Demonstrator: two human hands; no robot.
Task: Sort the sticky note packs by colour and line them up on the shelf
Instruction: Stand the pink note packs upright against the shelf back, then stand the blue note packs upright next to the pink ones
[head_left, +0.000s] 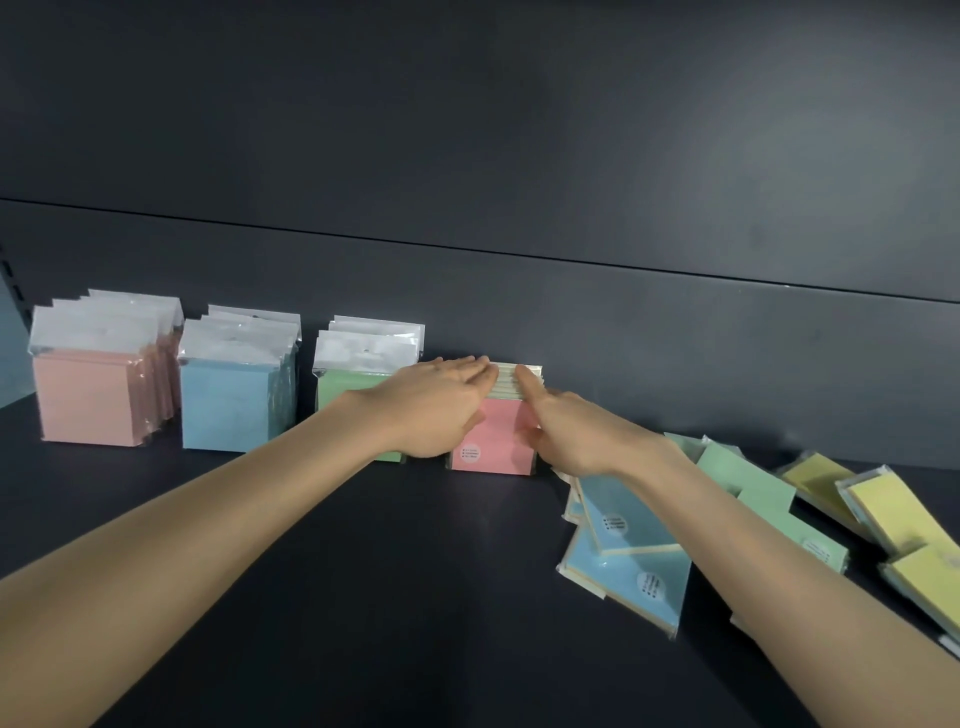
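A row of upright pink packs stands on the dark shelf, a round white label on the front one. My left hand lies flat against the row's left side and top. Pressing on the right side is my right hand, thumb on the top edges. Both hands squeeze the row together. Left of it stand three upright rows: green packs, blue packs and salmon packs, each with clear hang tabs on top.
Loose packs lie flat on the shelf at the right: blue ones, green ones and yellow ones near the right edge. The shelf's dark back wall rises just behind the rows.
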